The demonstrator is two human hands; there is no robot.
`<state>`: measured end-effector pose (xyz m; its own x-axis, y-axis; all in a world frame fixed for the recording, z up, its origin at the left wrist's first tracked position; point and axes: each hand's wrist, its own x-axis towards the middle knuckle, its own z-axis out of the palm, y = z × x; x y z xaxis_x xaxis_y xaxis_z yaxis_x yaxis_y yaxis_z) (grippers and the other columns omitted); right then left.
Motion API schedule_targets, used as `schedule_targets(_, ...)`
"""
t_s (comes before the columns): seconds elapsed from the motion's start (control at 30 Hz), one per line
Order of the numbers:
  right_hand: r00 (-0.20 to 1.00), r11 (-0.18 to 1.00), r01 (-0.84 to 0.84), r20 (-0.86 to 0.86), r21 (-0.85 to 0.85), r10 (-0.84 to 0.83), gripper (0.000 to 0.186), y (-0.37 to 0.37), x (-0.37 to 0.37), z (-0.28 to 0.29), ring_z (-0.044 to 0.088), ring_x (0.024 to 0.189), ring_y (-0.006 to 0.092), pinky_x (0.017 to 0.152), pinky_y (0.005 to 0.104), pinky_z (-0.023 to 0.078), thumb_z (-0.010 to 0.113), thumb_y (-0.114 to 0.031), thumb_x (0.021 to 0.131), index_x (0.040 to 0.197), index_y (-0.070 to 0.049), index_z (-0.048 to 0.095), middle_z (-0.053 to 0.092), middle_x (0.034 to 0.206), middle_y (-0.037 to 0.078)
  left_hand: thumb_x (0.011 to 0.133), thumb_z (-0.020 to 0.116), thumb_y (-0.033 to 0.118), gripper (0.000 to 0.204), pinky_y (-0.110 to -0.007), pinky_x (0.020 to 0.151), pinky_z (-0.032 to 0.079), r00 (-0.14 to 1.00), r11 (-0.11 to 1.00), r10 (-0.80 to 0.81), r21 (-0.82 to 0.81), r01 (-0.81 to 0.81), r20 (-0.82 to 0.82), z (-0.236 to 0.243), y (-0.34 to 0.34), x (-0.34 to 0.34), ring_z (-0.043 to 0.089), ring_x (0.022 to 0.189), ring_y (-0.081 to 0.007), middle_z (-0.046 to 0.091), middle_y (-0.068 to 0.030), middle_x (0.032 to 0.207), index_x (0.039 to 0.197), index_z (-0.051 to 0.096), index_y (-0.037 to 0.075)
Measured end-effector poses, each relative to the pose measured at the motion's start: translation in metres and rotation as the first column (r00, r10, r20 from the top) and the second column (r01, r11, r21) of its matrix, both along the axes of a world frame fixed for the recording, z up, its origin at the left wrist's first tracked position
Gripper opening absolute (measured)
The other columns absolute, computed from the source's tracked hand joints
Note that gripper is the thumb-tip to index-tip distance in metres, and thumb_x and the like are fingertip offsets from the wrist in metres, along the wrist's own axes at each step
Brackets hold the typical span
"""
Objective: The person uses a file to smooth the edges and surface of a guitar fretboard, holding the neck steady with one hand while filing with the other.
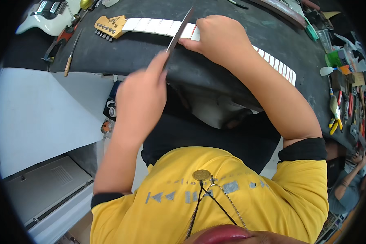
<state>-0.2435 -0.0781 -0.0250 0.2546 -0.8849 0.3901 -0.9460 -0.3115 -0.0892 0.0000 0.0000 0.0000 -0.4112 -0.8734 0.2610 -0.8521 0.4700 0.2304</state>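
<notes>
A guitar neck (150,26) lies across the dark work surface, its pale wooden headstock (111,26) to the left. White strips cover the fretboard, with thin lines between them; one near my right hand is red. My left hand (140,95), a little blurred, is closed around the near end of a long narrow metal file (180,32). The file slants over the neck, its far tip beyond the neck's far edge; its grip is hidden in my fingers. Just right of the file, my right hand (221,40) grips the neck, thumb on the near side, covering part of it.
A white guitar body (49,18) sits at the far left, near a wood-handled tool (69,61). Yellow-handled pliers (335,116), a green container (334,59) and several hand tools crowd the right side. Another person (349,183) is at the far right.
</notes>
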Motion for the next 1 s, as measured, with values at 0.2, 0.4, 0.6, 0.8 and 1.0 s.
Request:
schedule_targets(0.2, 0.999, 0.999, -0.025, 0.034, -0.039, 0.027, 0.056, 0.004, 0.004, -0.006, 0.082, 0.079, 0.0337, 0.073, 0.0443, 0.066, 0.085, -0.058, 0.096, 0.077, -0.006, 0.085, 0.079, 0.075, 0.015, 0.103, 0.075, -0.001, 0.049, -0.049, 0.074, 0.059, 0.989, 0.993, 0.035, 0.113, -0.019, -0.143, -0.001, 0.053, 0.038, 0.075, 0.080, -0.0455, 0.078, -0.0220, 0.092, 0.151, 0.072, 0.012)
schedule_targets(0.4, 1.000, 0.995, -0.016, 0.020, 0.099, 0.014, 0.063, 0.000, 0.005, 0.003, 0.081, 0.086, 0.0389, 0.079, 0.0483, 0.065, 0.082, -0.062, 0.095, 0.089, 0.000, 0.083, 0.080, 0.086, 0.020, 0.108, 0.072, 0.010, 0.035, -0.055, 0.080, 0.060, 0.998, 1.000, 0.012, 0.003, -0.012, -0.054, 0.008, -0.050, -0.033, 0.076, 0.091, -0.0494, 0.079, -0.0259, 0.099, 0.143, 0.074, 0.012)
schedule_targets(0.6, 1.000, 1.000, 0.015, 0.028, -0.015, -0.014, 0.058, 0.002, -0.002, -0.008, 0.082, 0.081, 0.0338, 0.075, 0.0452, 0.066, 0.084, -0.060, 0.096, 0.077, -0.005, 0.084, 0.079, 0.077, 0.015, 0.108, 0.073, 0.008, 0.042, -0.053, 0.079, 0.060, 0.994, 0.990, 0.056, 0.132, -0.042, -0.099, 0.004, 0.036, 0.019, 0.075, 0.088, -0.0506, 0.079, -0.0274, 0.102, 0.150, 0.072, 0.015)
schedule_targets(0.8, 1.000, 1.000, 0.010, 0.017, 0.006, -0.010, 0.057, 0.003, 0.004, 0.000, 0.082, 0.082, 0.0342, 0.073, 0.0460, 0.066, 0.084, -0.058, 0.095, 0.077, -0.004, 0.083, 0.080, 0.079, 0.016, 0.107, 0.073, 0.008, 0.044, -0.051, 0.078, 0.060, 0.990, 0.991, 0.067, 0.124, -0.052, -0.123, 0.001, 0.040, 0.023, 0.075, 0.087, -0.0500, 0.079, -0.0277, 0.101, 0.151, 0.072, 0.016)
schedule_targets(1.0, 1.000, 0.999, -0.008, 0.012, 0.041, 0.008, 0.060, -0.004, 0.010, 0.003, 0.082, 0.082, 0.0356, 0.073, 0.0469, 0.065, 0.084, -0.060, 0.095, 0.077, -0.003, 0.082, 0.080, 0.080, 0.017, 0.108, 0.072, 0.011, 0.037, -0.058, 0.081, 0.059, 0.996, 1.000, 0.024, -0.013, -0.025, -0.082, 0.002, -0.057, -0.031, 0.075, 0.091, -0.0504, 0.079, -0.0262, 0.102, 0.145, 0.073, 0.015)
